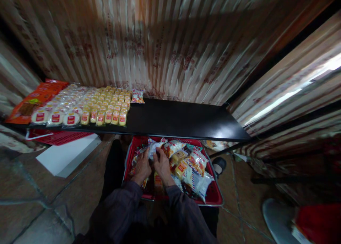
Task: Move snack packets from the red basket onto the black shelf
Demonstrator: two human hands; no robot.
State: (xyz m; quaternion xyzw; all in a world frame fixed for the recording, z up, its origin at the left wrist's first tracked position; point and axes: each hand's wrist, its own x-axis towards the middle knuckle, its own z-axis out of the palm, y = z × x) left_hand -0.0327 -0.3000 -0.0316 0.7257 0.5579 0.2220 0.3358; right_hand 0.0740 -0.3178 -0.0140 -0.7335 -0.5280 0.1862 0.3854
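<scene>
Over the red basket [217,197], my left hand [142,168] and my right hand [163,166] are close together. Between their fingers is a small white snack packet [153,148], which both hands grip near its ends. Heaped in the basket are other wrapped snacks, among them a packet with a striped edge [197,161] to the right of my hands and a yellow wrapped cake [181,168]. Part of the heap is hidden beneath my hands and sleeves.
On the black shelf [176,117] stand rows of yellow wrapped cakes [108,116], round white packets [55,117], orange bags [33,101] and one striped packet [137,96]. Below lie another red basket [71,139] and a white box [68,157]. A grey stool [277,219] is at right.
</scene>
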